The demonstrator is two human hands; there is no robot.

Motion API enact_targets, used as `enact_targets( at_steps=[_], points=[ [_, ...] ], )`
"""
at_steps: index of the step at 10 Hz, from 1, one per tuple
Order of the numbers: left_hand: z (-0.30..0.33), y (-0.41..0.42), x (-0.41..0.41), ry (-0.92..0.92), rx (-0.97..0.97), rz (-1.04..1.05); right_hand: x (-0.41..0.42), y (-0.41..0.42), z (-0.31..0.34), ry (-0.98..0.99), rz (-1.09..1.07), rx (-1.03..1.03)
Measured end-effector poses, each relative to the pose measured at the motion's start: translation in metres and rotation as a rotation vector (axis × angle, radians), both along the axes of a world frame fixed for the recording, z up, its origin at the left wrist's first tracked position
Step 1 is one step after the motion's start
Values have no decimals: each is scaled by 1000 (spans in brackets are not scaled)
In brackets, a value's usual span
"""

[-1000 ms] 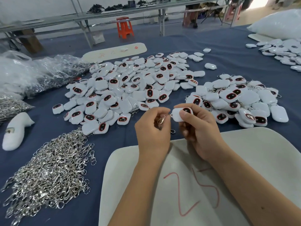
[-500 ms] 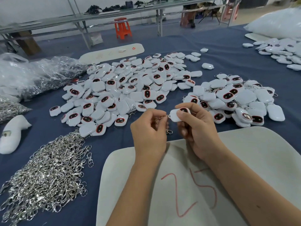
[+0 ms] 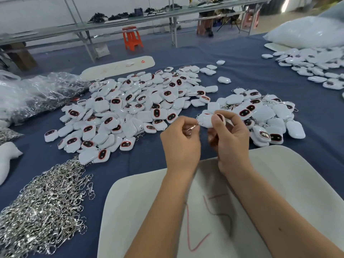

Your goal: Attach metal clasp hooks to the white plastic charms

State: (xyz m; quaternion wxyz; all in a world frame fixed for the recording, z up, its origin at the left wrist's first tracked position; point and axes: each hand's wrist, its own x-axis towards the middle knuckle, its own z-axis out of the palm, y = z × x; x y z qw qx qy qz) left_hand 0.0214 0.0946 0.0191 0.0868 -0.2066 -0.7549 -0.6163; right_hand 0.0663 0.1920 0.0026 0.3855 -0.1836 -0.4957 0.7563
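Both hands are raised just above the blue cloth-covered table (image 3: 232, 58), near the far edge of a pale cream foam board (image 3: 279, 183) marked with red handwritten strokes. A small silver metal clasp hook (image 3: 192, 128) is pinched in the curled fingers of the left hand (image 3: 181, 144). A white rounded-square plastic charm with a dark red-rimmed oval face (image 3: 205, 120) is gripped between thumb and fingers of the right hand (image 3: 229, 140). The hook tip is seen touching the charm's left edge (whether it is already threaded cannot be told; the frame is blurred there).

From the hands, a large heap of loose white charms (image 3: 134, 112) is spread at 10 to 11 o'clock. A second heap of white charms (image 3: 260, 116), with metal rings showing among them, lies at 2 o'clock, just beside the right hand. A tangled pile of silver clasp hooks (image 3: 42, 207) is recorded at 8 o'clock. Crumpled clear plastic bags (image 3: 37, 94) lie at 10 o'clock, near the table's left edge. A third scatter of white charms (image 3: 312, 69) and a bulky white bag (image 3: 307, 32) are noted at 1 to 2 o'clock, well apart. An orange plastic stool (image 3: 132, 38) stands on the floor beyond the table at 12 o'clock.
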Motion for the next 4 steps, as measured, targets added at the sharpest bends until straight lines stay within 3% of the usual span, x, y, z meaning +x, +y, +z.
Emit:
enact_targets(
  at_steps=[2, 3, 4],
  points=[
    [25, 51, -5, -97, 60, -185, 3, 28, 2, -50, -230, 236],
    [26, 58, -3, -37, 65, -213, 2, 32, -1, -63, -207, 251],
    [13, 41, -4, 49, -54, -115, 1, 32, -6, -120, -257, 324]
  ],
)
